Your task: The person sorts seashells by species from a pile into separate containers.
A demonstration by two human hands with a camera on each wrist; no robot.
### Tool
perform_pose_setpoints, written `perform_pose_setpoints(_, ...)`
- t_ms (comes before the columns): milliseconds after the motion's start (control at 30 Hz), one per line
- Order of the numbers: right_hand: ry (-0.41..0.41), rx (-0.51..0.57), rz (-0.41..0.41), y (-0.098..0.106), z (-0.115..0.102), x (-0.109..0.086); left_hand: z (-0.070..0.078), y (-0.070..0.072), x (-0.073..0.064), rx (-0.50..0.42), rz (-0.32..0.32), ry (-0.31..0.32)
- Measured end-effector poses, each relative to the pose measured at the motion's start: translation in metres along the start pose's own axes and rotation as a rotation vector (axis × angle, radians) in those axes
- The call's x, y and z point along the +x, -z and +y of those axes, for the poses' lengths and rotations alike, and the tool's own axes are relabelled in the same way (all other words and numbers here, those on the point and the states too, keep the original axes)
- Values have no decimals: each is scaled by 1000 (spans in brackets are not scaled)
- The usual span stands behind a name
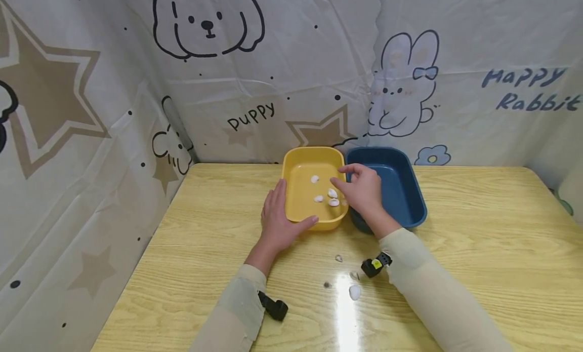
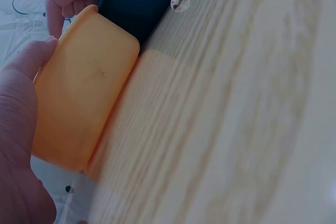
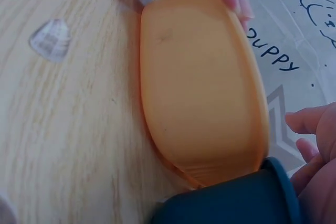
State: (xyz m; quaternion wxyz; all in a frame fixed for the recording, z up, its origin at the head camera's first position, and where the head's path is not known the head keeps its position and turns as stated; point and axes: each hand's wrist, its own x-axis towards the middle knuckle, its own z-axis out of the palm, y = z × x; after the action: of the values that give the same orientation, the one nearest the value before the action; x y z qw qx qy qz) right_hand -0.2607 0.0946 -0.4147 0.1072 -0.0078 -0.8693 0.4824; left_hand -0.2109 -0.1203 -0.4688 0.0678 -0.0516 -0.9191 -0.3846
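Note:
A yellow plastic tub (image 1: 300, 210) stands on the table with several small white seashells (image 1: 315, 179) lying inside. My left hand (image 1: 278, 218) grips its near left corner, fingers along the left wall and thumb over the front rim. Over the tub's right edge is my right hand (image 1: 363, 188), thumb and index finger apart with nothing seen between them. That hand also passes above the left rim of a dark blue tub (image 1: 396, 190), which sits against the yellow one. In the right wrist view, the right fingers (image 3: 307, 121) are partly cut off by the frame.
Several loose shells lie on the wooden table (image 1: 205, 250) in front of the tubs, among them a white shell (image 1: 355, 291) and a striped one (image 3: 51, 40). A printed curtain (image 1: 314, 63) hangs behind the tubs and along the left side.

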Motion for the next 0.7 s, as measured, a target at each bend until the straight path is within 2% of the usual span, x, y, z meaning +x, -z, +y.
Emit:
perform_pose_setpoints(300, 50, -16, -13, 13, -7, -11, 1, 0, 0, -7, 5, -11)
perform_pose_setpoints(700, 119, -42, -88, 35, -16, -41, 1, 1, 0, -3, 8, -6)
